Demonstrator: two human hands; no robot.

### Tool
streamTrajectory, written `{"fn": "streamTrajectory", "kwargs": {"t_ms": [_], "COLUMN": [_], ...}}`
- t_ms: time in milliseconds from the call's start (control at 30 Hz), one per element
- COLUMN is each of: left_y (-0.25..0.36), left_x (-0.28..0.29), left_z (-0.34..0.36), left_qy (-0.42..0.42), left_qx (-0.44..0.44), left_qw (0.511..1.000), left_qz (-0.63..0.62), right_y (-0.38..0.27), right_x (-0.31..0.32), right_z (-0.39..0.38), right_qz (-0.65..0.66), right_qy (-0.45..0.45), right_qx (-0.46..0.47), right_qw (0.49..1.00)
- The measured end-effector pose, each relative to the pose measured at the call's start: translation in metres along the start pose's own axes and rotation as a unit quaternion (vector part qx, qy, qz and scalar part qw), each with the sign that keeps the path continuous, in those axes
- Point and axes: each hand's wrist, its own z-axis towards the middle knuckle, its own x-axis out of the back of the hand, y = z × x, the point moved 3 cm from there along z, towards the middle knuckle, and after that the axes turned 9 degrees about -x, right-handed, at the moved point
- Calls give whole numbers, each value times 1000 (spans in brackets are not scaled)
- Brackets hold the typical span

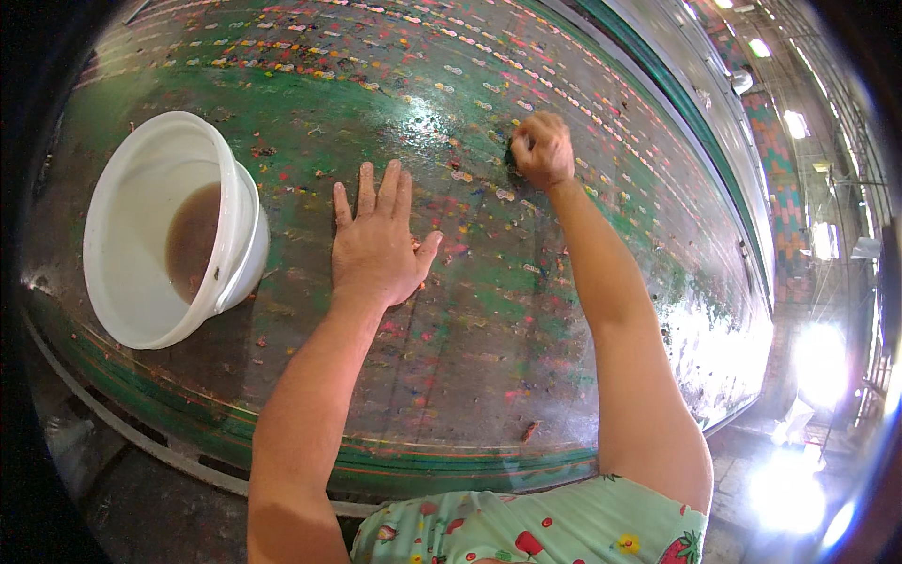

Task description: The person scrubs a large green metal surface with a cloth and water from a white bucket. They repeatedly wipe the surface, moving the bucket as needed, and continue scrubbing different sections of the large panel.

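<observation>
My left hand (374, 242) lies flat on a long green and grey table (489, 376), its fingers spread and nothing in them. Farther out and to the right, my right hand (545, 152) is closed and pressed down on the same surface. A dark edge shows at its left side, but whatever the fingers hold is too hidden to name. Left of my left hand stands a white plastic bucket (246, 252), tilted in the view, with murky brown water (195, 240) in it. Around both hands the tabletop is wet and spotted with paint in many colours.
Rows of small pale and coloured printed marks (451, 70) run across the far part of the table. A reddish scrap (531, 431) lies near the front edge. A green and metal rail (695, 117) borders the right side, with bright lights beyond it.
</observation>
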Motion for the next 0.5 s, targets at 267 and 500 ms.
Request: {"fn": "streamTrajectory", "kwargs": {"t_ms": [267,500], "left_y": [2,2], "left_x": [4,0], "left_z": [0,1], "left_qy": [-4,-2], "left_qx": [-4,3], "left_qw": [1000,1000], "left_qz": [10,19], "right_y": [-37,32], "right_x": [-18,7], "right_z": [-19,-12], "right_qz": [60,-125], "right_qy": [36,80], "right_qx": [17,-245], "right_qw": [997,958]}}
